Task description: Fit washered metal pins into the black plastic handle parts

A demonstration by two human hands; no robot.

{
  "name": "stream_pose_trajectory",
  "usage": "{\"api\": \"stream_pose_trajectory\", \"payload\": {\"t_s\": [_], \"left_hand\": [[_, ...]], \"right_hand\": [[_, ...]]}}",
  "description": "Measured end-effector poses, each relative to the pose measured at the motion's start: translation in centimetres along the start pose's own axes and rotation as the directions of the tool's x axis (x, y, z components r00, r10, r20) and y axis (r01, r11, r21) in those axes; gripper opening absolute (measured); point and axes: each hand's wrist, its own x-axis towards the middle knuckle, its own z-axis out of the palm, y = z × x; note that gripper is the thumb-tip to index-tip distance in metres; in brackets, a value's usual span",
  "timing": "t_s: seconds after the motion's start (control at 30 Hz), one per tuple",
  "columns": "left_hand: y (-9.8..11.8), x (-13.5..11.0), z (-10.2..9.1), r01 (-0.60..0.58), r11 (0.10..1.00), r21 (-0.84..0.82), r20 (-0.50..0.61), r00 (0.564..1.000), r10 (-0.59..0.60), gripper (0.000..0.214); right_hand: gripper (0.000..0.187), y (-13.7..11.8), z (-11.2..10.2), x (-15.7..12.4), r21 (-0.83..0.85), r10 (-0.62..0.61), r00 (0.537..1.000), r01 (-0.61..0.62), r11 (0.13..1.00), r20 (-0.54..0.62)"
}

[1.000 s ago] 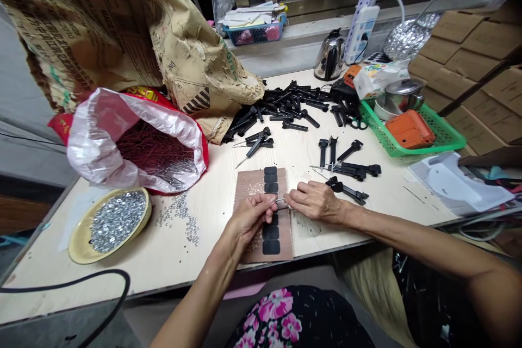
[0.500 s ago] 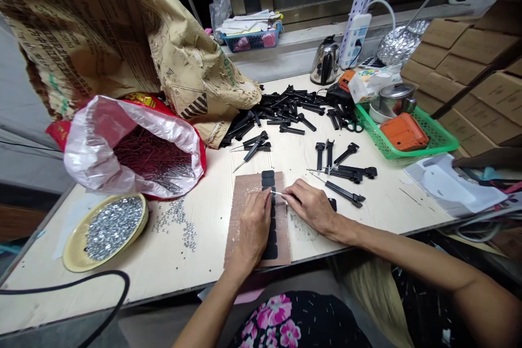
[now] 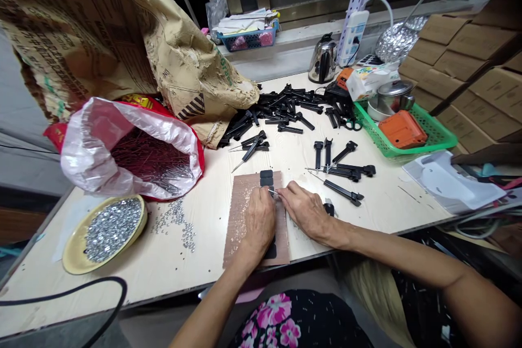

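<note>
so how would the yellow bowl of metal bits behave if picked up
The yellow bowl is probably heavy for its size, being heaped with shiny metal bits. It likely stays stiff, as its rim holds an even curve. Tilting it may cause a spill, since the bits lie loose and uncovered.

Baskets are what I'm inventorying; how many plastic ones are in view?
2: a blue basket on the window ledge, and a green basket on the right side of the table. More could be hidden behind the brown paper sack.

Striped sign [image 3: 192,106], brown sack [image 3: 173,49], lettering [image 3: 224,67] unreadable
</note>
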Motion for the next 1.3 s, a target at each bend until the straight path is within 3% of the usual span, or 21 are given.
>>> {"api": "stream_pose_trajectory", "payload": {"t_s": [0.13, 0.37, 0.63, 0.77, 0.93, 1.13, 1.3], "left_hand": [[0.0, 0.2, 0.4, 0.035, 0.999, -0.036, 0.038, 0.999, -0.034, 0.027], [-0.6, -0.3, -0.6, 0.033, 0.885, -0.464, 0.051, 0.999, -0.010, 0.019], [-1.1, -0.1, -0.4, 0.018, 0.791, -0.612, 0.032, 1.000, 0.001, 0.020], [-1.8, 0.0, -0.9, 0.118, 0.650, -0.751, 0.115, 0.992, -0.047, 0.022], [-2.0, 0.1, -2.0, 0.433, 0.345, -0.833, 0.404, 0.901, -0.155, 0.035], [-2.4, 0.2, -1.5, 0.467, 0.236, -0.852, 0.427, 0.882, -0.200, 0.040], [-3.1, 0.0, -1.1, 0.444, 0.156, -0.882, 0.407, 0.887, -0.218, 0.039]], "right_hand": [[0.020, 0.0, 0.5, -0.1, -0.089, -0.041, 0.998, 0.045, 0.995, 0.044], [0.022, 1.1, 0.7, -0.2, 0.061, -0.109, 0.994, 0.110, 0.992, -0.016], [0.024, 0.4, 0.5, 0.0, 0.015, -0.043, 0.999, 0.043, 0.999, 0.021], [0.028, 0.4, 0.4, 0.4, 0.091, -0.043, 0.999, 0.040, 0.995, 0.028], [0.025, 0.6, 0.4, 0.6, 0.211, -0.049, 0.998, 0.043, 0.977, 0.024], [0.025, 0.9, 1.1, 0.8, 0.396, -0.079, 0.997, 0.080, 0.915, -0.020], [0.027, 0.5, 1.1, 0.6, 0.361, -0.091, 0.995, 0.098, 0.927, -0.036]]}}
